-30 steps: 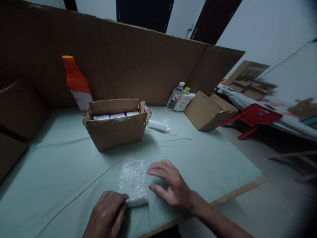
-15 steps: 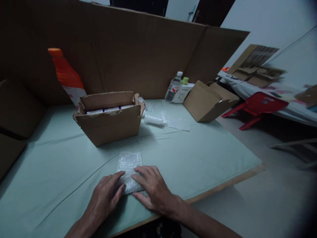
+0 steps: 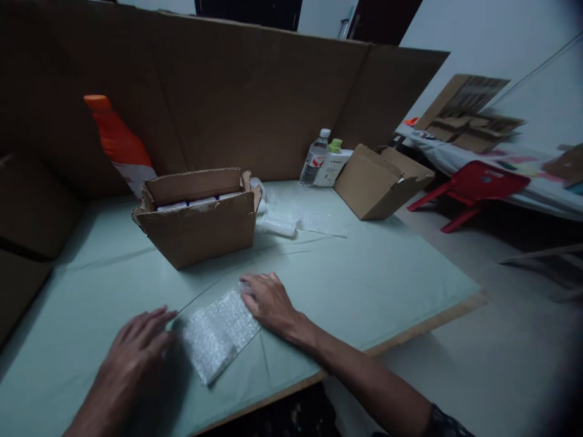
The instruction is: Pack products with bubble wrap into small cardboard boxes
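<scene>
An orange bottle [image 3: 119, 142] stands behind the open cardboard box [image 3: 204, 233], water bottle [image 3: 314, 167] farther right.

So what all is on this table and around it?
bubble-wrapped packet: one, clear, front centre
table cover: one, pale green
open cardboard box: one, brown, centre
white packs: several, inside that box
orange bottle: one, behind that box
cardboard screen: one, brown, at the back
water bottle: one, clear, by the screen
green-capped bottle: one, white, beside it
tipped cardboard box: one, brown, right of the bottles
loose bubble wrap: clear, right of open box
red chair: one, far right
left hand: flat, by packet's left end
right hand: flat, on packet's far corner
</scene>
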The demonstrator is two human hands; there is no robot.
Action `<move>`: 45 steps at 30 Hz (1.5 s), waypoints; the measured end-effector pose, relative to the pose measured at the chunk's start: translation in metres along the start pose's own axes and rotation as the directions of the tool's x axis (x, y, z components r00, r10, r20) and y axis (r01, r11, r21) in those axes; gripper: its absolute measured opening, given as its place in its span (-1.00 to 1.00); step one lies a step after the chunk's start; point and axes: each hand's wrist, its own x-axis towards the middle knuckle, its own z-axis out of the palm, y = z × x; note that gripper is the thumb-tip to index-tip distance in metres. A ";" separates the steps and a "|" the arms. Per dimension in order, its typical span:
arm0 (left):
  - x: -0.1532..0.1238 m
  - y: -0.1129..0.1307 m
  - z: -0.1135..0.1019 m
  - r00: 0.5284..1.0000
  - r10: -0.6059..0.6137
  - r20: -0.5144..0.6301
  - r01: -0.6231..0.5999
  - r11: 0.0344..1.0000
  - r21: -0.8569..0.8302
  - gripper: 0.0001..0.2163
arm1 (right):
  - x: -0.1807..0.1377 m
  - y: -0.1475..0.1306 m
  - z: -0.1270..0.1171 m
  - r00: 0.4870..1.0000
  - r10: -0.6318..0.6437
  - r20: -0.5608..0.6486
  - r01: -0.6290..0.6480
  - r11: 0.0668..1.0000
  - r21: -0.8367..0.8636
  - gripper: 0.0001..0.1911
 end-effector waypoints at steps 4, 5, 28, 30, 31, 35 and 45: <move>0.030 0.032 -0.017 0.996 -0.086 -0.026 0.083 0.993 -0.082 -0.80 | -0.018 -0.009 0.000 0.989 0.058 -0.137 -0.043 0.993 0.107 -0.57; 0.040 0.048 -0.013 1.000 -0.022 -0.021 0.019 0.993 -0.119 -0.76 | -0.024 -0.008 -0.001 0.984 0.084 -0.156 -0.066 0.991 0.113 -0.56; 0.059 0.071 0.030 0.998 0.035 0.049 -0.032 0.997 -0.072 -0.44 | -0.042 -0.026 0.010 0.953 -0.302 0.027 0.303 0.950 -0.071 -0.37; 0.049 0.063 0.046 0.993 0.050 0.108 -0.042 0.996 -0.076 -0.37 | -0.050 -0.024 0.019 0.943 -0.317 0.100 0.323 0.945 -0.049 -0.34; 0.042 0.058 0.051 0.989 0.053 0.140 -0.044 0.997 -0.067 -0.35 | -0.057 -0.017 0.020 0.950 -0.294 0.105 0.302 0.951 -0.068 -0.33; 0.021 0.046 0.053 0.969 0.022 0.248 -0.010 0.999 -0.050 -0.34 | -0.101 0.034 0.001 0.984 -0.168 0.052 0.176 0.957 -0.231 -0.32; 0.031 0.033 0.021 0.770 -0.524 0.365 0.530 0.843 0.093 -0.45 | -0.119 0.062 -0.044 0.953 0.209 -0.220 -0.270 0.915 -0.300 -0.54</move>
